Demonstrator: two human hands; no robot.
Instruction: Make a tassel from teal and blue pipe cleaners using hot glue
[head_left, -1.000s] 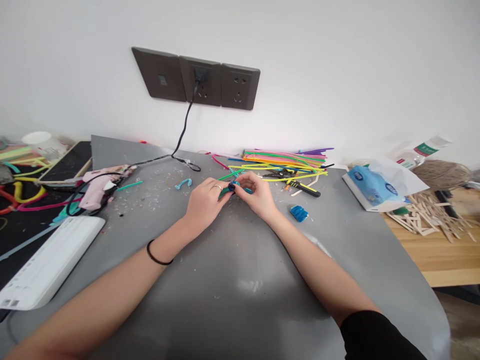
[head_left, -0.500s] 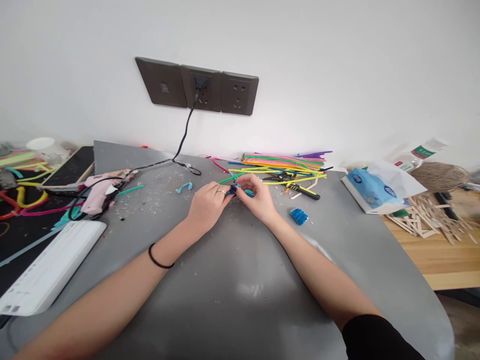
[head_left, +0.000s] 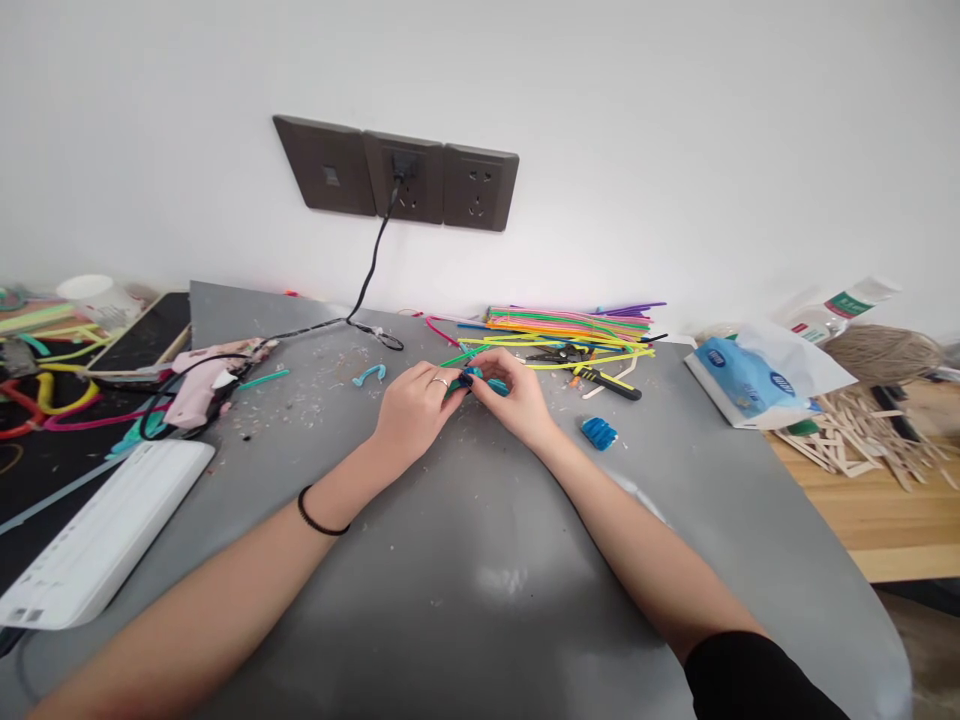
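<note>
My left hand point(head_left: 412, 408) and right hand point(head_left: 514, 396) together over the grey bench point(head_left: 480, 560), fingers of both pinched narrow on a small blue piece point(head_left: 496, 386), blue bundle point(head_left: 599, 433) off to the right, pliers point(head_left: 611, 383) beyond it.

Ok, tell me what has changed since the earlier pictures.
Nothing on the gray table visibly moved; nothing was taken up or let go. The wall sockets sit slightly lower in view than at first, likely a camera tilt. The left hand and right hand still hold the blue piece; pliers and pink glue gun stayed put.
</note>
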